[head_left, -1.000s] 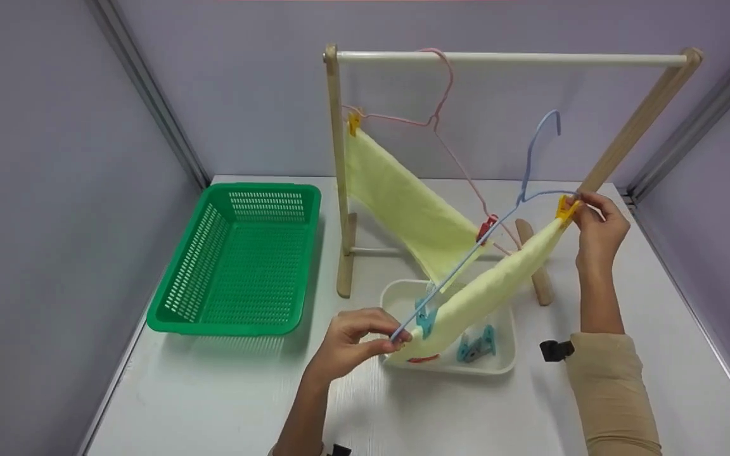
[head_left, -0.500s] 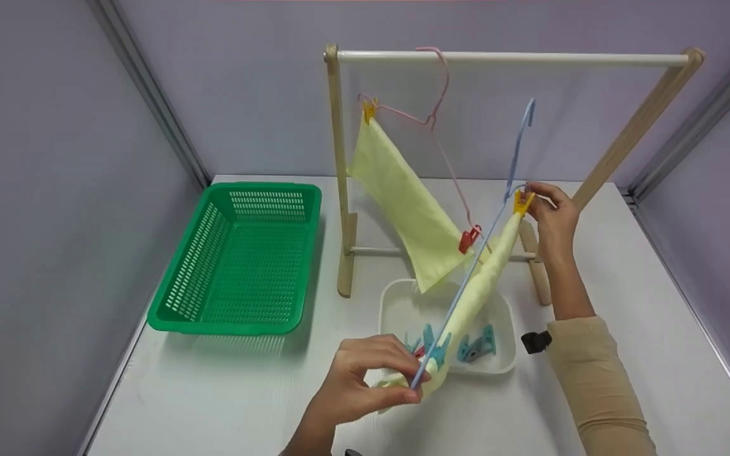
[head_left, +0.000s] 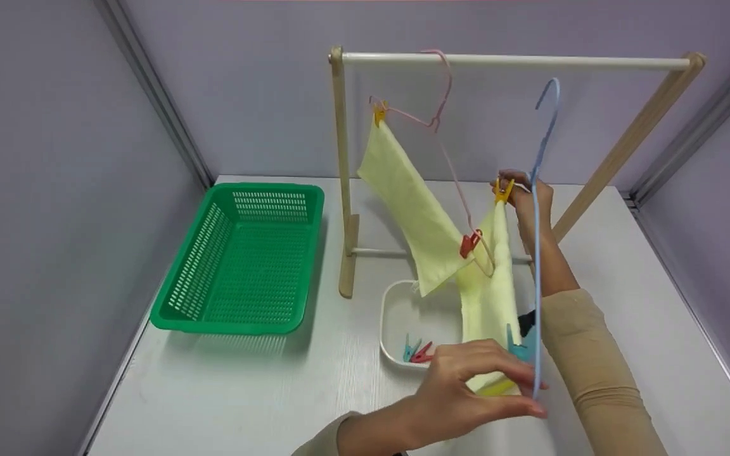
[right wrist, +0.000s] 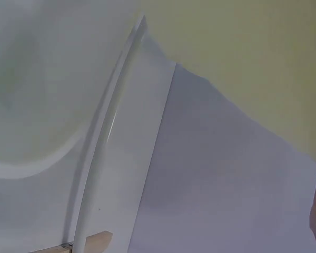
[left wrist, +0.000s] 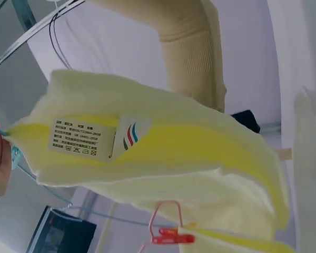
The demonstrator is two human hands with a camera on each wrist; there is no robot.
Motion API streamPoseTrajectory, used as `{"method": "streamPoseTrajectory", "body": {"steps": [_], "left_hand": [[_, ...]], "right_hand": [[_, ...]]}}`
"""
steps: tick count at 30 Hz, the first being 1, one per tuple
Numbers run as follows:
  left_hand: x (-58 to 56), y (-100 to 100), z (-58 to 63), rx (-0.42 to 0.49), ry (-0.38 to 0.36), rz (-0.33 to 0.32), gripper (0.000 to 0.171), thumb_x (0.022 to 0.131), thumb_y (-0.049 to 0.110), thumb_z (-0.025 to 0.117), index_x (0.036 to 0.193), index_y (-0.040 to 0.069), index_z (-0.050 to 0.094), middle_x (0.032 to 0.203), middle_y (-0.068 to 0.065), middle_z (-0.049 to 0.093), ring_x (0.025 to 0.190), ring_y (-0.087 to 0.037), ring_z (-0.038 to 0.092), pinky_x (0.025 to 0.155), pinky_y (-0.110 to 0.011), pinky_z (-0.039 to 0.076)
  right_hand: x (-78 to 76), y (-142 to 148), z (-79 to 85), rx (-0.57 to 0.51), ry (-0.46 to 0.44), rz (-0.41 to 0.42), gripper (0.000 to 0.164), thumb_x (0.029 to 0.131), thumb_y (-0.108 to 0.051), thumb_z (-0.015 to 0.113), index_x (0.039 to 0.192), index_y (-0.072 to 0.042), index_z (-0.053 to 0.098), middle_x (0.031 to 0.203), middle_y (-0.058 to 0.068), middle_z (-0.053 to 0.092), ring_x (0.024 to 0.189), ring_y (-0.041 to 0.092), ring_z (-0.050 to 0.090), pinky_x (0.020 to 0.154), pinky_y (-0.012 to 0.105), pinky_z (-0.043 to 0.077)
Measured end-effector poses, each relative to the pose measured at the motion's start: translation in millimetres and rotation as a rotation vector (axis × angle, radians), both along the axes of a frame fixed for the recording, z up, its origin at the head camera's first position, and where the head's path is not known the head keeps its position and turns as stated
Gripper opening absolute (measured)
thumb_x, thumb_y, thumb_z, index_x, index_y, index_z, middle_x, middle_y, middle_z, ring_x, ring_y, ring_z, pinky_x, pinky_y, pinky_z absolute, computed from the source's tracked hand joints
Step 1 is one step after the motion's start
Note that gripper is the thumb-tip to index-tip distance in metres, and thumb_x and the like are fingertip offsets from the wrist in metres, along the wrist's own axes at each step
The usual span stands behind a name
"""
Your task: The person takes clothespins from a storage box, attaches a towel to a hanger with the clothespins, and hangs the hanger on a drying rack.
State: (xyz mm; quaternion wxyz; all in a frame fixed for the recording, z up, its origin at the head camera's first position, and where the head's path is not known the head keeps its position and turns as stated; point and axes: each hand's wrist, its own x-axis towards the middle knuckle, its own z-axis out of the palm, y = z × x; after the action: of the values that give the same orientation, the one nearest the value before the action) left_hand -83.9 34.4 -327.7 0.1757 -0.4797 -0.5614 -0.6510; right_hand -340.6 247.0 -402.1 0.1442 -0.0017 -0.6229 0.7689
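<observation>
My left hand (head_left: 473, 392) pinches the near end of a blue clothes hanger (head_left: 537, 253), turned almost edge-on in the head view. At its far end my right hand (head_left: 533, 196) holds the hanger beside a yellow clothespin (head_left: 503, 190). A pale yellow towel (head_left: 498, 278) hangs from it, fastened near my left hand by a teal clothespin (head_left: 517, 351). The left wrist view shows a printed care label (left wrist: 83, 138) on this towel. Behind it, a second yellow towel (head_left: 412, 215) hangs tilted from a pink hanger (head_left: 450, 168), held by yellow and red clothespins (head_left: 471, 244).
The pink hanger hooks over the white bar (head_left: 568, 62) of a wooden-legged rack. Below stands a white tub (head_left: 384, 323) with teal and red clothespins inside. A green slotted basket (head_left: 232, 328) stands at the left.
The blue hanger has swung round to point away from me. My left hand has moved right and nearer; my right hand has moved left. The hanging pink hanger has turned a little.
</observation>
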Motion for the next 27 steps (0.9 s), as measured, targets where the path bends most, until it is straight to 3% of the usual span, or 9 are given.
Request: {"method": "streamPoseTrajectory", "body": {"steps": [4, 13, 20, 27], "left_hand": [[-3.0, 20.0, 3.8, -0.050, 0.027, 0.078, 0.024, 0.062, -0.002, 0.082, 0.081, -0.004, 0.067, 0.079, -0.008, 0.068, 0.078, -0.004, 0.060, 0.073, -0.014, 0.046], [-19.6, 52.1, 0.2, -0.174, 0.003, 0.135, 0.023, 0.072, 0.007, 0.078, 0.092, -0.001, 0.068, 0.082, -0.002, 0.067, 0.082, 0.004, 0.055, 0.077, -0.009, 0.042], [-30.7, 65.7, 1.6, -0.186, 0.001, 0.151, 0.022, 0.073, 0.008, 0.077, 0.092, 0.000, 0.069, 0.084, -0.002, 0.067, 0.083, 0.004, 0.055, 0.079, -0.009, 0.041], [-45.5, 72.4, 5.4, -0.140, 0.023, 0.177, 0.024, 0.071, 0.006, 0.078, 0.092, -0.002, 0.067, 0.083, -0.004, 0.068, 0.084, 0.002, 0.056, 0.080, -0.010, 0.041]], "right_hand": [[-8.4, 2.2, 1.8, -0.007, -0.023, 0.010, 0.016, 0.086, 0.002, 0.061, 0.099, 0.011, 0.060, 0.095, 0.016, 0.058, 0.084, 0.023, 0.065, 0.076, 0.027, 0.050], [-23.8, 25.2, 11.0, 0.017, -0.055, 0.029, 0.015, 0.089, 0.000, 0.058, 0.101, 0.009, 0.060, 0.105, 0.019, 0.055, 0.096, 0.028, 0.062, 0.081, 0.028, 0.048], [-31.0, 40.5, 17.5, -0.011, -0.109, 0.065, 0.021, 0.094, -0.002, 0.050, 0.110, 0.009, 0.057, 0.110, 0.017, 0.054, 0.105, 0.029, 0.056, 0.083, 0.026, 0.047], [-33.6, 45.3, 25.2, -0.059, -0.165, 0.088, 0.026, 0.096, 0.000, 0.044, 0.119, 0.008, 0.053, 0.117, 0.018, 0.051, 0.114, 0.030, 0.049, 0.085, 0.023, 0.045]]}}
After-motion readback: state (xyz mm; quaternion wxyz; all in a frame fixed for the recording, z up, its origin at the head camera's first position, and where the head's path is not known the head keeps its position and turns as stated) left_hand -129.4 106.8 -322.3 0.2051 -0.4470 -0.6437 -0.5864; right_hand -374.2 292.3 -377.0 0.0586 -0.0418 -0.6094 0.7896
